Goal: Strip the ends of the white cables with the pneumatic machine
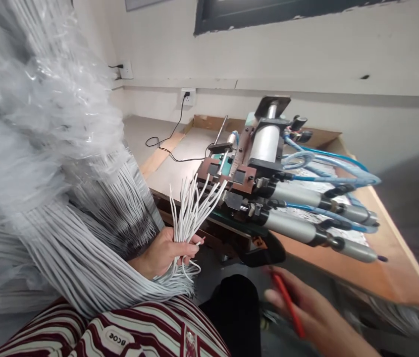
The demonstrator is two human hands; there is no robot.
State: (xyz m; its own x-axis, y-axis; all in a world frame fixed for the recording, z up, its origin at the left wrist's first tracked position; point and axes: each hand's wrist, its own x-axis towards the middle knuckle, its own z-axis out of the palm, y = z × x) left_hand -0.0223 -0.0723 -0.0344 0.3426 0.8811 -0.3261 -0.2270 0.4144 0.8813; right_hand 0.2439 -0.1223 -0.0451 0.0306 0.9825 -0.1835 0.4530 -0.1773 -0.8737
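A bundle of thin white cables (pixel 190 213) is gripped in my left hand (pixel 168 250), its loose ends fanned out upward beside a pneumatic machine (pixel 265 144). More of the same cables (pixel 109 272) run from the left across my lap to that hand. My right hand (pixel 302 305), blurred by motion, is at the lower right, closed on a red-handled tool (pixel 287 302). What kind of tool it is cannot be made out, since its tip is blurred. The machine's metal jaws lie just right of the cable ends.
Plastic-wrapped cable bundles (pixel 34 109) hang at the left. A wooden-edged bench (pixel 398 258) carries the machine with its silver cylinders and blue air hoses (pixel 336 166). A black cord (pixel 172 134) runs to a wall socket (pixel 190 97). Below the machine is a dark part (pixel 265 253).
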